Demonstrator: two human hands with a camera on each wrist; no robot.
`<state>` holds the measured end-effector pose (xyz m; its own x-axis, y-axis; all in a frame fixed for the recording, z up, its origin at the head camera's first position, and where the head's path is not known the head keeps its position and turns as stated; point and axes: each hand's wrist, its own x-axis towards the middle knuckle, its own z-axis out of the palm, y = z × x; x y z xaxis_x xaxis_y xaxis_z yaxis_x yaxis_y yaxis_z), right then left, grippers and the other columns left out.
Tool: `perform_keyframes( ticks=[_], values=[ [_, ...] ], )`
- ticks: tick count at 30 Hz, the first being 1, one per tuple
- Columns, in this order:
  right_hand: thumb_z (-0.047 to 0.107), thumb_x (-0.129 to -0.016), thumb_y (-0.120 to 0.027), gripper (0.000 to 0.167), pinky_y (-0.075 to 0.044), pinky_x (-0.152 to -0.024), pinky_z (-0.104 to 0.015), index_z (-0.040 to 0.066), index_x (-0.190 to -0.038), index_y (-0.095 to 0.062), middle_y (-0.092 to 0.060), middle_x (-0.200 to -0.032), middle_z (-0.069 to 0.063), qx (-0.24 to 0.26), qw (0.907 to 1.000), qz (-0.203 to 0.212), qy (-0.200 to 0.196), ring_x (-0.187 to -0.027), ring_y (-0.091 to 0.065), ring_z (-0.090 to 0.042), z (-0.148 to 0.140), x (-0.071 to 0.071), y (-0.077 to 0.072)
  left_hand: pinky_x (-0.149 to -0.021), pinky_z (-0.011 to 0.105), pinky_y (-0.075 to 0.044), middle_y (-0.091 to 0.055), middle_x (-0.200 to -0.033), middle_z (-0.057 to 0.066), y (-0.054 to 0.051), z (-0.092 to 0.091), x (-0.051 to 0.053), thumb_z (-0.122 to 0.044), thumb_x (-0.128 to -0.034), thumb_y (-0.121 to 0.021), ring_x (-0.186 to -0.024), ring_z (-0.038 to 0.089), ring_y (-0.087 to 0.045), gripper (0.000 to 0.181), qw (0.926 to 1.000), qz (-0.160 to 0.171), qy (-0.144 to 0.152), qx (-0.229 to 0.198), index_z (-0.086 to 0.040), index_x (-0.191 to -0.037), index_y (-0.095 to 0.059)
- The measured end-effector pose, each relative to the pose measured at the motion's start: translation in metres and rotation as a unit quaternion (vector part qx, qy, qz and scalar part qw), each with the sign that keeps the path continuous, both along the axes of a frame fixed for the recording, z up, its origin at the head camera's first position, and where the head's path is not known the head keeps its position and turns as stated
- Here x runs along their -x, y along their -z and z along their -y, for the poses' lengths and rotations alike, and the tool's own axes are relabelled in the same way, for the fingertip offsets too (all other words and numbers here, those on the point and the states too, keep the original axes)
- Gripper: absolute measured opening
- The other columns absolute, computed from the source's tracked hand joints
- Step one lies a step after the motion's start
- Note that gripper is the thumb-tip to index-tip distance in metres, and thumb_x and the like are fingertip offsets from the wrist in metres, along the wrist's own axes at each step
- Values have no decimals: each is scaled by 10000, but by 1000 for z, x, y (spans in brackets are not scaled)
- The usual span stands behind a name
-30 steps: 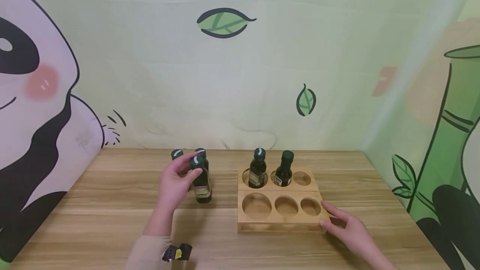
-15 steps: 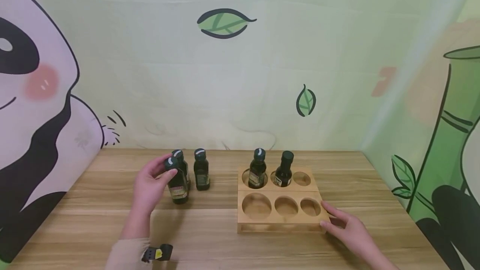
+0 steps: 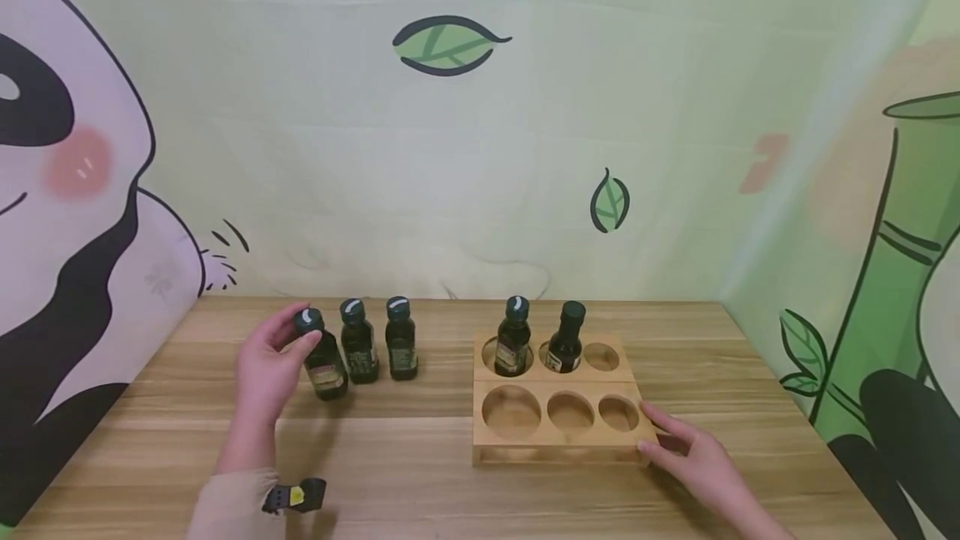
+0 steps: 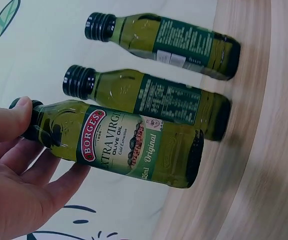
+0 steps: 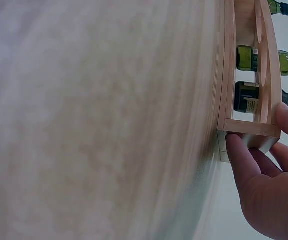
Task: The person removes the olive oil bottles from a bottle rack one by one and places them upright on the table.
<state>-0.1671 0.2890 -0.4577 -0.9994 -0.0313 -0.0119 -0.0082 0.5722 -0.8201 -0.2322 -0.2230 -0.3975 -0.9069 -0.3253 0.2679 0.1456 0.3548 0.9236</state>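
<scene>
My left hand (image 3: 267, 363) pinches the dark cap of a green olive oil bottle (image 3: 326, 369), which leans slightly; its "Borges" label shows in the left wrist view, where the thumb lies on the cap and the fingers pass behind the neck. Just right of it stand two more such bottles (image 3: 360, 352) (image 3: 402, 350), upright on the table. My right hand (image 3: 701, 465) grips the right front corner of a two-tier wooden rack (image 3: 555, 437). In the rack's back row stand an oil bottle (image 3: 513, 344) at the left and a darker bottle (image 3: 567, 344) in the middle.
The rack's back right hole (image 3: 602, 357) and its three front holes hold nothing. Beneath everything is the wood-grain table (image 3: 420, 482). Behind it hangs a pale green cloth (image 3: 330, 148) printed with a panda, leaves and bamboo.
My left hand has carried its bottle leftward, from in front of the two standing bottles to their left side. My right hand keeps hold of the rack, which stays in place.
</scene>
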Motion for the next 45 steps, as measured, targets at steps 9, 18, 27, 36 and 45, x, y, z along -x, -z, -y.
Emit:
perform_keyframes(
  ticks=[9,18,27,36,45],
  values=[
    [238,-894,-755,624,-550,-855,-271,43,-1433,-508,-471,-1447,-225,15,10000,36,29,-1134,-629,-331,0,0,-1,-977,373,-493,-631,-1264,207,0,12,10,-24,-933,-661,-1200,297,-590,435,9996,121,1,273,-42,-1360,-577],
    [241,-889,-760,626,-553,-847,-273,40,-1428,-513,-473,-1440,-238,33,10000,17,30,-1133,-626,-342,0,0,-2,-976,348,-490,-610,-1294,213,0,17,20,-43,-949,-650,-1228,308,-567,452,9992,149,167,342,-40,-1390,-552],
    [224,-895,-754,618,-545,-840,-245,31,-1428,-508,-475,-1438,-241,42,10000,0,22,-1134,-625,-338,0,0,-1,-1021,456,-452,-589,-1321,217,7,22,27,-29,-954,-633,-1244,324,-554,462,9989,265,299,264,-44,-1405,-534],
    [212,-897,-750,616,-554,-838,-270,24,-1429,-503,-472,-1441,-239,90,10000,35,-16,-1120,-634,-316,-1,0,-1,-1024,434,-448,-557,-1346,231,10,24,33,-16,-951,-635,-1257,351,-539,474,9989,364,256,138,-19,-1411,-519],
    [235,-892,-756,627,-551,-823,-244,32,-1430,-507,-468,-1443,-246,85,10000,40,9,-1123,-630,-334,0,1,-1,-1033,467,-436,-549,-1352,241,13,28,36,-20,-955,-632,-1261,362,-534,484,9988,347,321,114,-28,-1422,-508]
  ],
)
